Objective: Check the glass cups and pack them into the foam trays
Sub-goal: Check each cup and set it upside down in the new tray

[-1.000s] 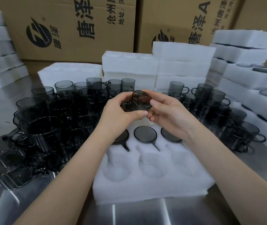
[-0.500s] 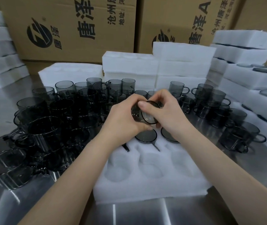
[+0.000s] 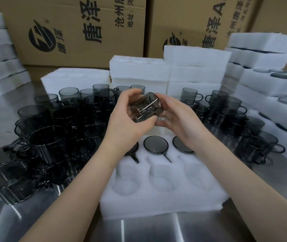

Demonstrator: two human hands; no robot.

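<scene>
Cup (image 3: 145, 107): smoky grey glass, held on its side in the air between both hands, above the far end of the tray and clear of everything else.
Handle: I can't make it out; probably hidden behind a palm.
Left hand (image 3: 127, 119): fingers (image 3: 130, 95) curl over the cup's wall with the thumb underneath, and it seems to carry most of the weight.
Right hand (image 3: 179, 117): thumb and fingers close lightly on the other end, steadying it.
Feel: it looks light, rigid and slick. The thin rim looks like the part that would chip. I'd hold it by the wall with spread fingers, or by the handle, and never pinch the rim.
Tray (image 3: 156, 206): white foam, lying on the bench (image 3: 149, 229) right under the hands. Three packed cups (image 3: 155, 144) show as dark discs in the far row, and the three near pockets (image 3: 163, 184) are empty. The foam looks soft enough to take a gentle press.
Loose cups (image 3: 52, 137): crowded on the bench to the left, with more to the right. Glass knocking on glass is the risk there.
Beyond: foam stacks (image 3: 196, 67), and behind them cartons (image 3: 69, 23).
</scene>
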